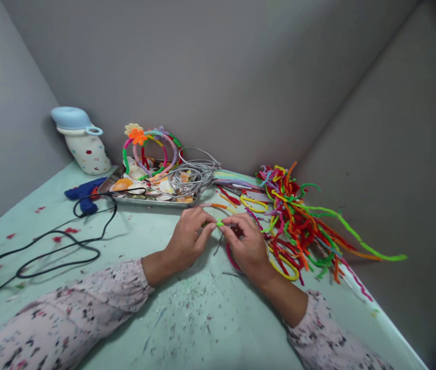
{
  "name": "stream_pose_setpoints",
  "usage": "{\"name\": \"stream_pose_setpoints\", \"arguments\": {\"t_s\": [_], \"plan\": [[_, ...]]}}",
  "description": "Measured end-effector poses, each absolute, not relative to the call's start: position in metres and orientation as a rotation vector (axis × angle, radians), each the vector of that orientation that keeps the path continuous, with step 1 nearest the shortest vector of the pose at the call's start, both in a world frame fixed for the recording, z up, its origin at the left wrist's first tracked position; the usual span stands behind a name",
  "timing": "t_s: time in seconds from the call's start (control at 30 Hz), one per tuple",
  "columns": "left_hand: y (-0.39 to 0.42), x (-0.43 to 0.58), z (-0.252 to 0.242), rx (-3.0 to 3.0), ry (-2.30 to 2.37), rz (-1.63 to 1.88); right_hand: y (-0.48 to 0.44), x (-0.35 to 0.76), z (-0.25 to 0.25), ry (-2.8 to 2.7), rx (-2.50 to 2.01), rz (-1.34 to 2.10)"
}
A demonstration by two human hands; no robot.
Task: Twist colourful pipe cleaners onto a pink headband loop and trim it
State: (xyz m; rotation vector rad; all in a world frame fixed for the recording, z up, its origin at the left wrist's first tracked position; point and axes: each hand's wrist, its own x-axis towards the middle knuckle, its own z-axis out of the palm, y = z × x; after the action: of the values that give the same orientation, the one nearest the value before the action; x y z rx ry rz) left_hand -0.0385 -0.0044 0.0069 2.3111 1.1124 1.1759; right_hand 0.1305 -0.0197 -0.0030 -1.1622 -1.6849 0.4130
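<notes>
My left hand (190, 236) and my right hand (246, 242) meet over the pale green table (187, 318). Both pinch a small bright green pipe cleaner piece (220, 223) between their fingertips. A thin grey wire (218, 245) hangs down below the pinch. A pink pipe cleaner (232, 259) curves under my right hand. Just right of my right hand lies a heap of coloured pipe cleaners (298, 226) with yellow loops (285, 267) at its near edge.
A metal tray (152, 198) at the back holds wrapped headbands (150, 149), flower pieces and a coil of grey wire (191, 177). A blue glue gun (85, 194) with a black cord (56, 246) lies on the left. A white jug with a blue lid (83, 139) stands in the corner.
</notes>
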Motion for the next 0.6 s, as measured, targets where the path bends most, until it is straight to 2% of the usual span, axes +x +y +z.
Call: {"name": "stream_pose_setpoints", "arguments": {"t_s": [0.6], "plan": [[-0.0053, -0.0383, 0.0094, 2.343, 1.094, 1.176, -0.0215, 0.1298, 0.0006, -1.678, -1.153, 0.498]]}}
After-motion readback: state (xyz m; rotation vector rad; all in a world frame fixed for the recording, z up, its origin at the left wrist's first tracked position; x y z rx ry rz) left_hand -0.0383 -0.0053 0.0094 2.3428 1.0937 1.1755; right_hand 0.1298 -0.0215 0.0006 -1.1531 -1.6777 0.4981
